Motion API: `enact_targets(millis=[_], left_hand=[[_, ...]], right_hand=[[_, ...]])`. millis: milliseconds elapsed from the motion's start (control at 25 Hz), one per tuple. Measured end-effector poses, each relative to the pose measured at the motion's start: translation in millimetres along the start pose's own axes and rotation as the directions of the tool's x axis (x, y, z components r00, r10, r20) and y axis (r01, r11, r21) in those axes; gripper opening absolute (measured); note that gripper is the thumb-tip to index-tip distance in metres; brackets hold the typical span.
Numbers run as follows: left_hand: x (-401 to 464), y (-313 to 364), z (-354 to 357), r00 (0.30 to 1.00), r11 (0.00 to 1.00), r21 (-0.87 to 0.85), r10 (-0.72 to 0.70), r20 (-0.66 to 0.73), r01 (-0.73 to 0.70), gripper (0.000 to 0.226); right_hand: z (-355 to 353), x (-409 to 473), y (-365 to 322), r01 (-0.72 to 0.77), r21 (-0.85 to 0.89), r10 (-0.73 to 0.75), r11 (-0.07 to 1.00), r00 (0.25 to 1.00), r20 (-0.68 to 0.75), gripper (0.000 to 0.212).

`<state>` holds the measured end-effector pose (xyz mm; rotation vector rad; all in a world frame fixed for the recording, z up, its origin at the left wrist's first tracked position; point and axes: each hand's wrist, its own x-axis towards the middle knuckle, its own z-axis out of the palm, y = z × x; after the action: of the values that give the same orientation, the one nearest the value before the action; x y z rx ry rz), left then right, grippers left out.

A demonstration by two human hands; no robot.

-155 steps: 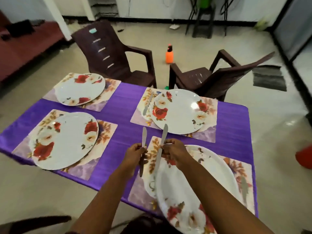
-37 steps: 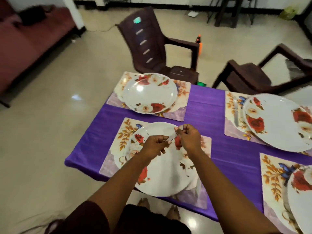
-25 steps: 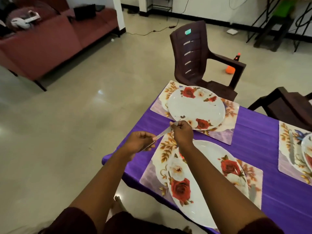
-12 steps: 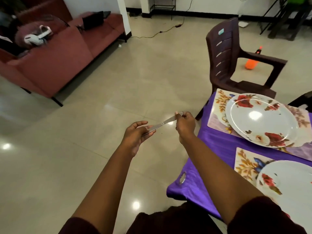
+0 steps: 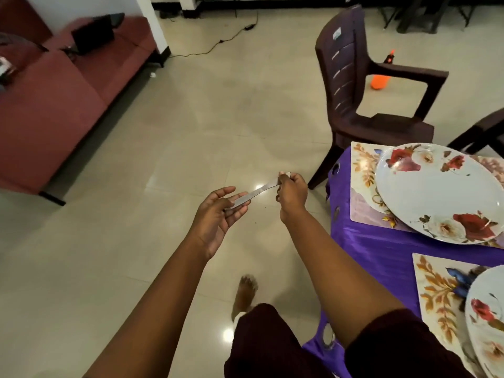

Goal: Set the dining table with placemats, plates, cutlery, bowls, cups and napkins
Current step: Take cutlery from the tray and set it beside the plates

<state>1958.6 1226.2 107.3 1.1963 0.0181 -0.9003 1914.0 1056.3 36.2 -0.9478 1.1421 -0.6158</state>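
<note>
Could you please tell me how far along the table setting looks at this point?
Done in view: two placemats, each with a floral plate, the far plate and the near plate. In hand: a knife, pinched by the right hand and resting on the left hand, over the floor. Left: no cutlery, bowls, cups or napkins show on these two settings.

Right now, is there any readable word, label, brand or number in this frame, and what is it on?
No text can be read.
Sticker on the back of the brown plastic chair: pale label, print too small and blurred to read.
Orange bottle on the floor: no legible label.
Plates, placemats and the knife held between both hands: floral pattern or bare metal, no lettering visible.
</note>
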Motion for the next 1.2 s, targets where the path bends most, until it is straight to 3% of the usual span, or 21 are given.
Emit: enact_targets(millis=[320, 600, 760, 960, 1200], left_hand=[[133, 81, 17, 0.982, 0.975, 0.221, -0.02, 0.187, -0.022, 0.03], [218, 135, 64, 0.949, 0.973, 0.209, 0.029, 0.313, -0.099, 0.014], [281, 133, 112, 0.93, 0.978, 0.203, -0.034, 0.366, -0.044, 0.011], [367, 128, 187, 0.865, 0.963, 0.27, -0.146, 0.48, 0.013, 0.01], [454, 119, 290, 0.721, 0.867, 0.498, -0.365, 0.59, 0.031, 0.016]], right_hand=[[60, 71, -49, -0.076, 0.25, 0.113, 0.965, 0.984, -0.136, 0.024], [81, 121, -99, -0.085, 0.285, 0.13, 0.955, 0.981, -0.143, 0.01], [63, 163, -121, -0.042, 0.297, 0.124, 0.954, 0.957, -0.264, 0.014], [41, 210, -153, 0.009, 0.318, 0.134, 0.948, 0.896, -0.424, 0.026], [11, 254, -200, 0.114, 0.281, 0.107, 0.953, 0.741, -0.663, 0.039]])
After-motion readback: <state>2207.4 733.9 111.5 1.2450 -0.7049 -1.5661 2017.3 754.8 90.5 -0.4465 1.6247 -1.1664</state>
